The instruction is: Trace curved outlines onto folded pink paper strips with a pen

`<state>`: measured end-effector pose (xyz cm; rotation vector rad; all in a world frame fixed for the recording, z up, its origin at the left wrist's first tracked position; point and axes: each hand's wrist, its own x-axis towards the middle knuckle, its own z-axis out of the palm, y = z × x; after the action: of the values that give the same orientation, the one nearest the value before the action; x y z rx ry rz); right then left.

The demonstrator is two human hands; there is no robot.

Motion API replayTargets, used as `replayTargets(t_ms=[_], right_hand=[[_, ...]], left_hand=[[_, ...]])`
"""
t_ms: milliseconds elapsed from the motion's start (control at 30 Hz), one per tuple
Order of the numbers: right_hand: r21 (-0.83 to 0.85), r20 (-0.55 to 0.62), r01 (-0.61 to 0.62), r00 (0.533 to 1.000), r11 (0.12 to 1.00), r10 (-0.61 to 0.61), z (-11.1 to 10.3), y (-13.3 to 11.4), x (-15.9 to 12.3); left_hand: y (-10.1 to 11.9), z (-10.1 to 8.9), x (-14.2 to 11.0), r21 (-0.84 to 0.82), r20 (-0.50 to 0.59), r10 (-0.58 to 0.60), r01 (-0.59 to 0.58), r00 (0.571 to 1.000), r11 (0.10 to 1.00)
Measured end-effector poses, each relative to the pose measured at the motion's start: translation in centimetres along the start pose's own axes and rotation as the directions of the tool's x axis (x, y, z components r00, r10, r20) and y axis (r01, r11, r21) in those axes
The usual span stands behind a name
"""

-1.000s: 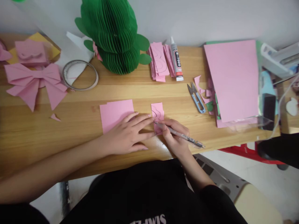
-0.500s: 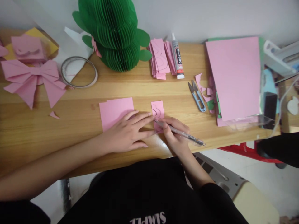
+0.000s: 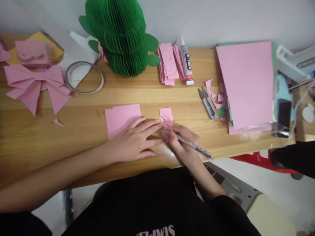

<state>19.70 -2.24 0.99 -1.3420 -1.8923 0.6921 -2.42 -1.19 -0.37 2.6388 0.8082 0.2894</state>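
At a drawing step, seemingly, on the pink strip [image 3: 167, 122], flat between both hands. Pinching the pen [image 3: 189, 144] in the right hand [image 3: 184, 151], at the strip's right edge; spreading wide the fingers of the left hand [image 3: 133, 140] at its left edge. Hard to tell nib contact. Best, next, to hold the strip steady.

Center: right hand [image 3: 184, 149] grips clear-barreled pen [image 3: 193, 145], tip at pink paper strip [image 3: 166, 114]; left hand [image 3: 133, 141] spread partly over pink sheets [image 3: 121, 118]. Right of center: thread snips [image 3: 208, 106].
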Motion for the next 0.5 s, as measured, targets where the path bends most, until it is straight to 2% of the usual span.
replayTargets(t_ms=[200, 500], right_hand=[[-0.038, -0.040, -0.036, 0.999, 0.999, 0.034, -0.4, 0.0, -0.1], [-0.149, -0.017, -0.073, 0.997, 0.986, 0.071, -1.1, 0.0, -0.5]], left_hand=[[0.1, -0.2, 0.0, -0.015, -0.004, -0.013, 0.013, 1.000, 1.000], [0.1, -0.1, -0.1, -0.008, -0.018, -0.007, 0.007, 1.000, 1.000]])
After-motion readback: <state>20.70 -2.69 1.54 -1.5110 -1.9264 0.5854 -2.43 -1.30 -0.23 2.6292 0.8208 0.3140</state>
